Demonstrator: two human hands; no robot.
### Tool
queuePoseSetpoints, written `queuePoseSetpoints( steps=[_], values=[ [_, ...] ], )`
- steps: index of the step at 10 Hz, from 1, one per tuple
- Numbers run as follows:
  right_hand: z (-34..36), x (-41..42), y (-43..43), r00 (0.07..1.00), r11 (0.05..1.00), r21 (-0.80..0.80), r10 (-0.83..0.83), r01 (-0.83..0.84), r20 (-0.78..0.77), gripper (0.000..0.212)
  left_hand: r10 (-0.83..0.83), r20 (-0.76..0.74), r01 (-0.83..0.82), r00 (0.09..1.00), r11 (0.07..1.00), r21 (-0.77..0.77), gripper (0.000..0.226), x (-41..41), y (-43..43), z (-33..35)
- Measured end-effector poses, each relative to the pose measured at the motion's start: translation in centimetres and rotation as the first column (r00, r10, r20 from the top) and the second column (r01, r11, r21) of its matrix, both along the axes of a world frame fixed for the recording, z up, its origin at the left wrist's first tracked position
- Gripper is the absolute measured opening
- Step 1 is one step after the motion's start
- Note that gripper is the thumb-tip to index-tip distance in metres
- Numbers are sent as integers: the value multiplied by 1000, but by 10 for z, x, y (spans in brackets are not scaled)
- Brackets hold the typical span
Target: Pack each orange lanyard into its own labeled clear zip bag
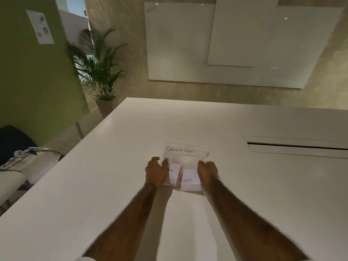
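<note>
A clear zip bag (185,150) with a white label reading "CHECK IN POINT" lies on the white table (113,176). In front of it lie two smaller clear bags: one on the left (174,176) with a partly hidden label, one on the right (189,182) labelled "APPLE". A sliver of orange lanyard (179,175) shows between them. My left hand (156,171) rests on the left bag with its fingers spread. At the right bag's far right edge, my right hand (207,169) has its fingers curled over; what it grips is hidden.
A long cable slot (297,146) is cut into the table at the right. Whiteboards (226,44) hang on the far wall. A potted palm (99,72) stands past the table's left corner. Cables and a white bench (18,161) lie at the left.
</note>
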State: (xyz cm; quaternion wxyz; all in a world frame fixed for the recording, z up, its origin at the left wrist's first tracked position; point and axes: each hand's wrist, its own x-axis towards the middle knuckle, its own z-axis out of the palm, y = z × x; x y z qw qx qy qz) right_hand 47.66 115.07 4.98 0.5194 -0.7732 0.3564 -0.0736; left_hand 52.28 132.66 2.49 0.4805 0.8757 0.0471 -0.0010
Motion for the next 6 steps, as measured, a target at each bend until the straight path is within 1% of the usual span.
queuePoseSetpoints(
  steps=[1,2,3,4,5,6],
  values=[
    [5,-3,5,993,984,-177,14,-35,-114,34,-7,49,4,999,998,69,57,-11,-3,-4],
    [6,-4,8,990,959,-271,55,-88,-129,31,-15,83,7,996,996,93,52,-18,-6,-3],
    [-6,-9,14,988,863,-481,120,-154,-102,38,-37,219,-11,975,977,215,43,-25,-10,-3],
    [-15,-14,16,969,738,-629,192,-246,-154,49,-96,260,9,961,949,315,41,-32,-13,0],
    [-27,-18,14,949,625,-714,214,-315,-232,63,-105,219,-14,970,877,480,54,-36,-16,-4],
    [-32,-19,8,944,561,-760,221,-328,-245,69,-119,211,-20,970,829,559,61,-33,-15,-6]
  ],
)
